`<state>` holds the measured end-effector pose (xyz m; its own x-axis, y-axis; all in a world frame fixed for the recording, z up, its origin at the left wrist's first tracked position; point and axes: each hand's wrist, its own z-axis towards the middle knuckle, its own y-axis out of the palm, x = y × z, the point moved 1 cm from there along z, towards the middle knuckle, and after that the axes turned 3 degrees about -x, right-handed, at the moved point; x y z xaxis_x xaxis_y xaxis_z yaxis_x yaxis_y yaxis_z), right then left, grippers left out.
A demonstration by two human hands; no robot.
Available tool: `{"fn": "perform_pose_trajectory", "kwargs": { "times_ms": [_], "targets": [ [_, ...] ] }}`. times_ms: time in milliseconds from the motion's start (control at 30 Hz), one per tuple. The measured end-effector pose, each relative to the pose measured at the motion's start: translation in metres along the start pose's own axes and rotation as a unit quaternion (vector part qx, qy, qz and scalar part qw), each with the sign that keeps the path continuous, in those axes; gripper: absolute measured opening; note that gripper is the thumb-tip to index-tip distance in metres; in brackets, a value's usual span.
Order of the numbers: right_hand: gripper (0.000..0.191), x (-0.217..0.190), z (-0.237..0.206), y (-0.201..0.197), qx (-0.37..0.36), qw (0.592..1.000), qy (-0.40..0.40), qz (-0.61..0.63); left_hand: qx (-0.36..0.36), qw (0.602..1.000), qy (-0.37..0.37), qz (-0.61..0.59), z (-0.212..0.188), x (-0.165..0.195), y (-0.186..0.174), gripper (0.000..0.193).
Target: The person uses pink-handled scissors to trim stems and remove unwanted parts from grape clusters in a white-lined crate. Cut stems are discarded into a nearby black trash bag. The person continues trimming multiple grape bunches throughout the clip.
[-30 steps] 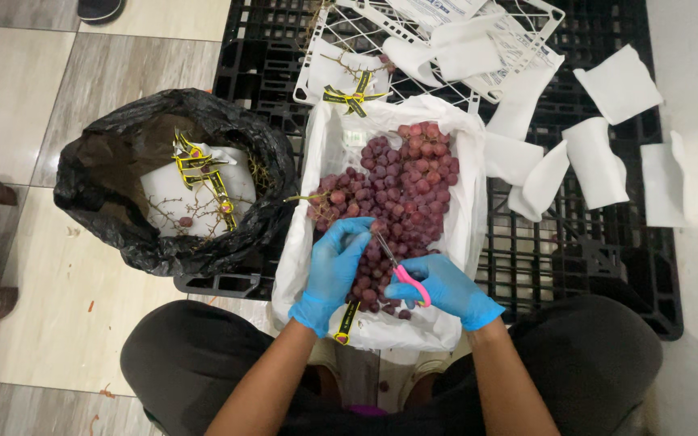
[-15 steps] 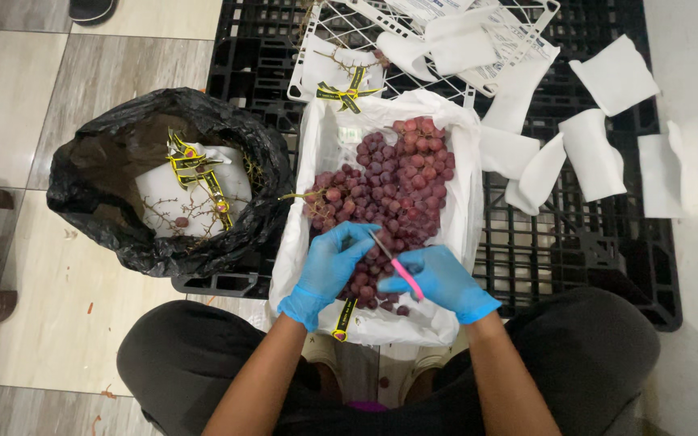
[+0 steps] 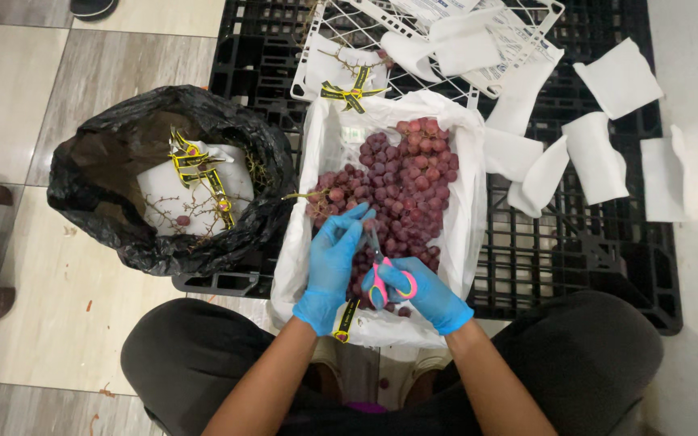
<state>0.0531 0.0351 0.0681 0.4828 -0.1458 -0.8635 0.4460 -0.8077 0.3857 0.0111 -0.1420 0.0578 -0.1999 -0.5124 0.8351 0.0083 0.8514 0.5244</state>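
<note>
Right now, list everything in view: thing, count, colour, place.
grapes: one heap, red-purple, in the white-lined box at centre
white liner: one, white, around the grapes
scissors: one pair, pink handles, over the near grapes
black bag: one, black, left of the box, holding bare stems and white wrapping
yellow-black ribbons: several, in the bag, on the rack and at the box's near edge
wire rack: one, white, behind the box
white paper sheets: several, white, on the rack and to the right
pallet: one, black, under it all
tiled floor: grey-beige, left
left hand: blue glove, on the grapes
right hand: blue glove, holding the scissors
</note>
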Motion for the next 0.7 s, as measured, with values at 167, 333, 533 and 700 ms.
{"fn": "perform_pose_trajectory", "kwargs": {
  "times_ms": [167,333,533,700],
  "targets": [
    [0.044,0.003,0.003,-0.003,-0.003,1.0,-0.017,-0.024,-0.03,0.997,0.058,0.034,0.0,-0.005,0.001,0.003],
    [0.04,0.005,0.008,-0.003,0.016,0.997,-0.018,-0.07,-0.035,0.997,0.052,0.047,-0.002,-0.01,0.001,0.004],
    [0.043,0.016,0.014,-0.003,0.074,0.995,-0.026,-0.064,-0.048,0.998,0.029,0.038,0.001,-0.018,-0.001,0.003],
    [0.033,0.019,0.018,-0.007,0.145,0.986,-0.036,-0.071,-0.045,0.992,0.032,0.11,0.01,-0.015,0.014,0.003]
  ]
}}
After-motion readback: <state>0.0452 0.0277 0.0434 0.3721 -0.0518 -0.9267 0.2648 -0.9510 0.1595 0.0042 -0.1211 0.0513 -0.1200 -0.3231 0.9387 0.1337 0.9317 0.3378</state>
